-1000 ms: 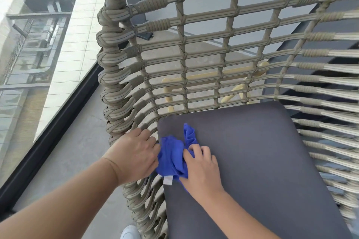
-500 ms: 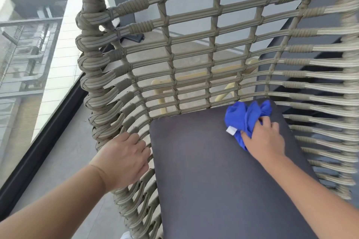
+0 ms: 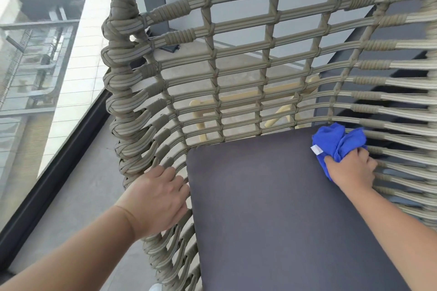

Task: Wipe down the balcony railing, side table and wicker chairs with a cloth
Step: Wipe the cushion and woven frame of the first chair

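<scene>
A wicker chair (image 3: 212, 61) of grey-beige woven cord fills the view, with a dark grey seat cushion (image 3: 272, 208) in it. My right hand (image 3: 350, 170) grips a bunched blue cloth (image 3: 335, 142) with a white tag, at the cushion's far right corner against the woven side. My left hand (image 3: 158, 194) rests on the chair's left rim beside the cushion, fingers curled over the weave.
A dark railing base (image 3: 47, 172) and glass panel run along the left, over a grey balcony floor (image 3: 78, 196). Behind the chair back stand pale wooden legs (image 3: 201, 123) and a dark post (image 3: 153, 2). A white shoe tip (image 3: 156, 287) shows below.
My right hand has swept the blue cloth from the cushion's near left corner across to its far right corner. My left hand stays on the left rim.
</scene>
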The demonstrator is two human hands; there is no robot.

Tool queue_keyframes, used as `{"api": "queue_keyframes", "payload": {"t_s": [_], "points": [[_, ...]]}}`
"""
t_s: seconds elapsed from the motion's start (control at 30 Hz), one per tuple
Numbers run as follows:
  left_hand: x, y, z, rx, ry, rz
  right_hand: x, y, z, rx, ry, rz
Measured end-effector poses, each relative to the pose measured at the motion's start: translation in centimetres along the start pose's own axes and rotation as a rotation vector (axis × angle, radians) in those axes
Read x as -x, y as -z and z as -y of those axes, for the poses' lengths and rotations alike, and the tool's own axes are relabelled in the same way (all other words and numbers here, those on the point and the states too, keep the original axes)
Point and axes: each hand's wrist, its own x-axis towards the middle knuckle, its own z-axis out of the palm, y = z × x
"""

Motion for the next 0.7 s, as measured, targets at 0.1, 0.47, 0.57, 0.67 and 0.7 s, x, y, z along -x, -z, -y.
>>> {"api": "queue_keyframes", "payload": {"t_s": [0.1, 0.47, 0.57, 0.67, 0.7], "points": [[0.1, 0.0, 0.0, 0.009, -0.001, -0.006, 0.4, -0.4, 0.5, 0.003, 0.026, -0.007], [0.0, 0.0, 0.0, 0.018, 0.004, -0.025, 7.7, -5.3, 5.4, -0.026, 0.336, -0.041], [-0.1, 0.1, 0.0, 0.013, 0.002, -0.026, 10.8, -7.1, 7.5, -0.014, 0.424, -0.015], [0.0, 0.1, 0.0, 0.003, -0.002, -0.021, 14.4, -8.7, 9.9, 0.001, 0.528, 0.011], [0.0, 0.2, 0.0, -0.001, -0.001, -0.019, 15.5, -9.2, 10.8, 0.013, 0.568, 0.034]]}}
